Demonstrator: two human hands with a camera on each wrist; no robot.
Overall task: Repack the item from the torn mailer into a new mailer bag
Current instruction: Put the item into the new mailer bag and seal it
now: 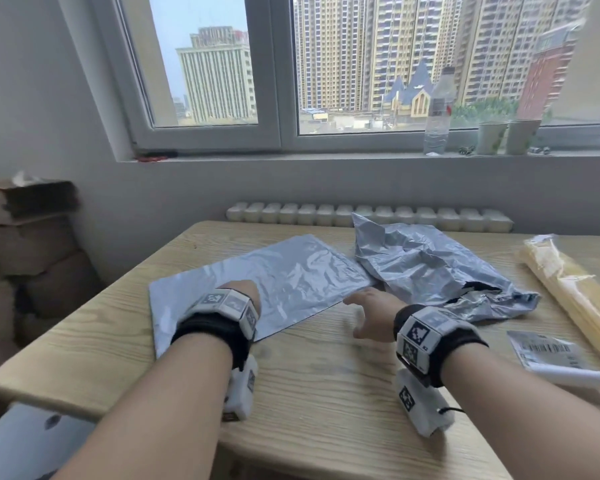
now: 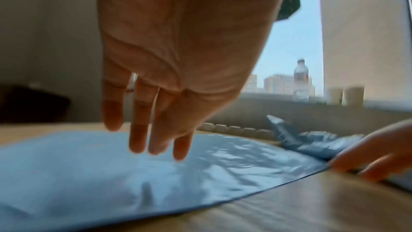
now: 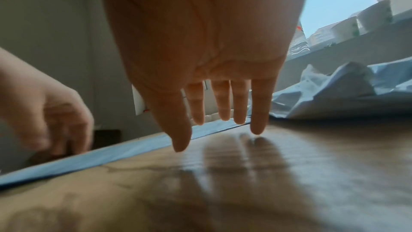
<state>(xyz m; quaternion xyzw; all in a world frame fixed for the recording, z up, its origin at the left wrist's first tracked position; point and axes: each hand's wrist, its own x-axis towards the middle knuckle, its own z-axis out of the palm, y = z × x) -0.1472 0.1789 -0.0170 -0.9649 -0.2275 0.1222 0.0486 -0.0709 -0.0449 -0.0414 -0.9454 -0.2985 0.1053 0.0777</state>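
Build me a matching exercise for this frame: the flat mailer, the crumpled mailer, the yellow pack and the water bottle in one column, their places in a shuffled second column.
Things:
1. flat mailer
2. crumpled mailer
3. yellow pack
4. water bottle

Places:
A. on the windowsill beside two cups
B. along the table's right edge
C. under the left hand
D. mid-table, beyond the right hand, its torn end dark

Pairs: 1-C, 2-D, 3-B, 4-A
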